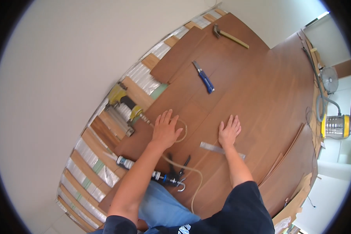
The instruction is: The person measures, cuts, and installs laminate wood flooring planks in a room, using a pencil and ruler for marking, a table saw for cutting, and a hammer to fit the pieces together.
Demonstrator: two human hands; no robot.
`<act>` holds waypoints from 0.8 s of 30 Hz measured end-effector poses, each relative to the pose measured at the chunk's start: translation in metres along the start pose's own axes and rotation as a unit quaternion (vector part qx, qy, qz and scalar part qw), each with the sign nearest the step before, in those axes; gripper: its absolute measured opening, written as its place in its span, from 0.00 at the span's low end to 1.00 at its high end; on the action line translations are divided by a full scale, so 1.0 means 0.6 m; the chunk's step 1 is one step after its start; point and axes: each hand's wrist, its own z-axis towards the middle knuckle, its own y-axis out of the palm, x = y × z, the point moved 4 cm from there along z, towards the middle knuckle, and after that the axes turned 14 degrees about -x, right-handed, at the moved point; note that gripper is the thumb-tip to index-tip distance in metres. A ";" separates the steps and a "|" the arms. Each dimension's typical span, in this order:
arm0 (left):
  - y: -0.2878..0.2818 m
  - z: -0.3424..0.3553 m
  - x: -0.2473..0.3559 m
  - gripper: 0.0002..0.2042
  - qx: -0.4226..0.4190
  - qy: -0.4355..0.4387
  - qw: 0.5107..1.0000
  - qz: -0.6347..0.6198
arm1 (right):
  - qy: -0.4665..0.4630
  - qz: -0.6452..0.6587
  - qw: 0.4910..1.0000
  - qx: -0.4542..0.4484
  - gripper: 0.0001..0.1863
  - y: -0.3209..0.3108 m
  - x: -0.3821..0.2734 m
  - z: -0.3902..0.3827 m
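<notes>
My left hand (165, 129) is open, fingers stretched out over the brown wooden floorboards (238, 89), beside a thin air hose (186, 130). The hose runs from a yellow-green nail gun (124, 101) lying to its left on the battens. Farther right, my right hand (229, 132) lies open on the boards with nothing in it. A metal ruler (211, 147) passes under or beside my right wrist. Ahead of both hands lies a blue utility knife (205, 80) with its blade out. A caulking gun (165, 178) with a tube (124, 162) is partly hidden behind my left forearm.
A claw hammer (232, 38) lies at the far end of the boards. Along the left wall, wooden battens (85, 158) show over silver foil (138, 76). Loose planks (292, 183) lie at right, near a vacuum cleaner (336, 126) and a fan (329, 79).
</notes>
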 end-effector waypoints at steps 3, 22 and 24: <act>0.049 0.097 -0.014 0.31 0.025 -0.040 0.998 0.039 | 0.006 0.008 0.999 -0.034 0.37 0.007 -0.008 -0.003; 0.088 0.147 -0.019 0.27 0.118 -0.029 0.987 0.108 | 0.015 -0.008 1.000 0.004 0.35 0.019 0.021 0.008; 0.095 0.142 -0.019 0.27 0.115 -0.021 0.987 0.106 | 0.018 -0.008 1.000 0.005 0.35 0.021 0.024 0.004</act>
